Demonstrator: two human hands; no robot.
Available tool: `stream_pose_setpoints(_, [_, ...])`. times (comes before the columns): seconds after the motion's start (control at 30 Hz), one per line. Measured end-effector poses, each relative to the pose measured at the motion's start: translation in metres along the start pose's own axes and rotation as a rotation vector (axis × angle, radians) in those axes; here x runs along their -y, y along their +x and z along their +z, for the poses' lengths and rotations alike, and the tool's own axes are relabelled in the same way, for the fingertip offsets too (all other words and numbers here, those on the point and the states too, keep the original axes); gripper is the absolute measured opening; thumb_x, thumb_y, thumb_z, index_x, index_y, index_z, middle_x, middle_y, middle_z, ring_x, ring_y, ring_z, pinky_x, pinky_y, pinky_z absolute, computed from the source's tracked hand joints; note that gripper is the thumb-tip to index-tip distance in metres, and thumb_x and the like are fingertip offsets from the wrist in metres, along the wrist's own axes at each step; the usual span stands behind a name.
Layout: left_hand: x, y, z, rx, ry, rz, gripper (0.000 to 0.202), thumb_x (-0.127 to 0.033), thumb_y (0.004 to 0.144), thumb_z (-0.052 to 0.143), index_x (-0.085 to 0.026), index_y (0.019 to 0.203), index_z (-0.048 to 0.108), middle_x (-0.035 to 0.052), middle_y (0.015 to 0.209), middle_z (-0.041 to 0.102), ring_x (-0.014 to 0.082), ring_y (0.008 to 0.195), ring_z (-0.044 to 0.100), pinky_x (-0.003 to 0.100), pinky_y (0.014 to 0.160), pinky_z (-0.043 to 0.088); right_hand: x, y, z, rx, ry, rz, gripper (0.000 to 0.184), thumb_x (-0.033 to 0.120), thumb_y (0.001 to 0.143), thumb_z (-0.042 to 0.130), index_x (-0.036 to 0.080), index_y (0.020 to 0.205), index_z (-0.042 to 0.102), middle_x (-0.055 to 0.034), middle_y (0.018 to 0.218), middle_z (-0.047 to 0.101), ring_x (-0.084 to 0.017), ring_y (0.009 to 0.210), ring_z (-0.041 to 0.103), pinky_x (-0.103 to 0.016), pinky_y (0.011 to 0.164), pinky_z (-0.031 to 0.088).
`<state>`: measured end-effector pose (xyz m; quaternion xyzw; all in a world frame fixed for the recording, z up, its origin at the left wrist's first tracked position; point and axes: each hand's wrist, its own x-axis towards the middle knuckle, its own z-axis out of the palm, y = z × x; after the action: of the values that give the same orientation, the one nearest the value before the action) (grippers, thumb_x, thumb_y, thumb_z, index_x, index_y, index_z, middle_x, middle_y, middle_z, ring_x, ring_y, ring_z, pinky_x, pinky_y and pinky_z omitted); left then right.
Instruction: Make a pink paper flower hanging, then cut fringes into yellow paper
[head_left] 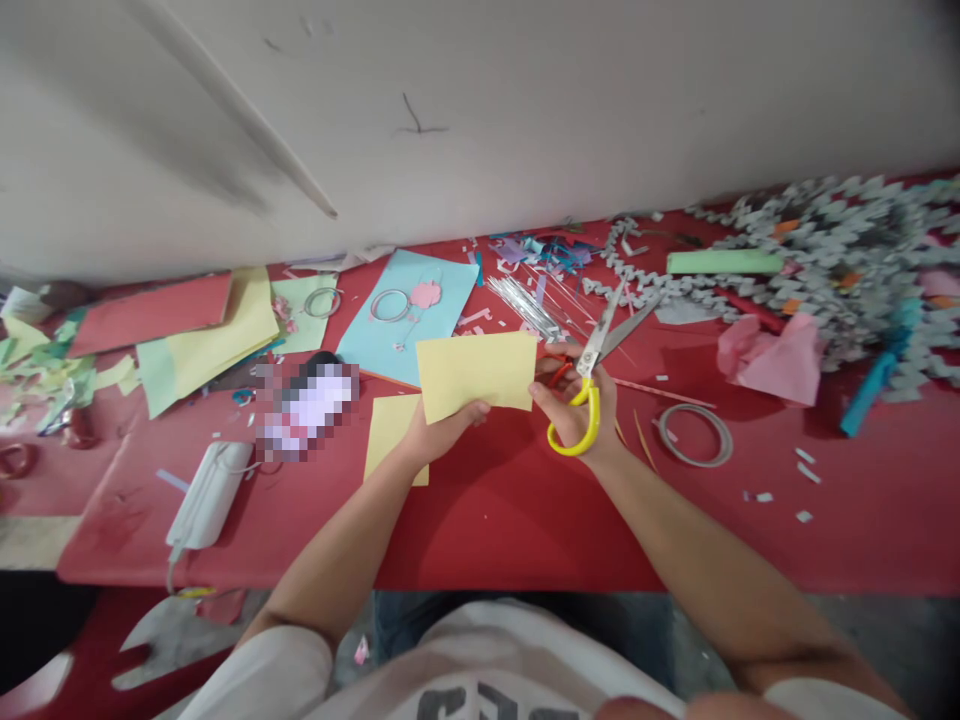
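My left hand [448, 425] grips a yellow sheet of paper [478, 372] from below, with the thumb lying on its front. Scissors [589, 358] with one yellow and one red handle hang in my right hand [568, 405]. Their blades are spread and point up and away from the sheet. The fingertips of my right hand reach the sheet's right edge; whether they pinch it I cannot tell. Another piece of yellow paper [386, 440] lies on the red table behind my left wrist, partly hidden by it.
A blue sheet [375, 335] bears a wire ring and a pink paper flower [426, 293]. Thin wires [529, 308] lie beyond my hands. At right are a wire coil [691, 436], pink paper [772, 360] and grey paper chains [855, 250]. A phone [311, 408] and white power strip [210, 495] lie left.
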<state>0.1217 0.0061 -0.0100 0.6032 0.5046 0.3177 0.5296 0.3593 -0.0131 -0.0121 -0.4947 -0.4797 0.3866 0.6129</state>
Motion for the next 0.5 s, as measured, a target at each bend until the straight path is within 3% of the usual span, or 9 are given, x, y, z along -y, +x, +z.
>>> stream_pose_setpoints(0.17, [0.006,-0.001,0.002,0.054,-0.091,0.062,0.043,-0.061,0.094,0.087,-0.019,0.101,0.078,0.0118,0.099,0.085,0.0269,0.091,0.082,0.040,0.086,0.070,-0.004,-0.004,0.000,-0.026,-0.111,-0.022,0.052,0.036,0.082,0.091,0.030,0.130,0.071,-0.0023,0.097,0.075,-0.023,0.079,0.073,-0.043,0.079,0.066])
stream_pose_setpoints(0.27, [0.014,-0.001,0.000,-0.020,-0.187,0.055,0.054,-0.059,0.086,0.095,-0.019,0.118,0.078,0.0145,0.118,0.085,0.0307,0.105,0.084,0.042,0.093,0.070,-0.007,-0.001,-0.001,-0.068,-0.129,-0.004,0.049,0.035,0.085,0.087,0.029,0.131,0.072,-0.0010,0.091,0.070,-0.020,0.070,0.066,-0.042,0.072,0.064])
stream_pose_setpoints(0.4, [0.024,0.005,-0.004,-0.100,-0.428,-0.035,0.075,-0.063,0.085,0.095,-0.030,0.147,0.069,0.0121,0.144,0.079,0.0260,0.097,0.085,0.040,0.087,0.072,-0.011,0.003,-0.006,-0.055,-0.095,0.017,0.056,0.032,0.086,0.084,0.029,0.139,0.067,-0.0025,0.096,0.075,-0.024,0.080,0.074,-0.041,0.075,0.065])
stream_pose_setpoints(0.5, [0.023,0.010,-0.004,-0.074,-0.639,-0.022,0.072,-0.059,0.089,0.093,-0.034,0.151,0.067,0.0100,0.155,0.073,0.0318,0.126,0.081,0.042,0.101,0.071,-0.014,0.003,-0.008,-0.043,-0.144,0.016,0.054,0.031,0.086,0.084,0.028,0.138,0.070,-0.0010,0.093,0.075,-0.021,0.074,0.073,-0.037,0.069,0.062])
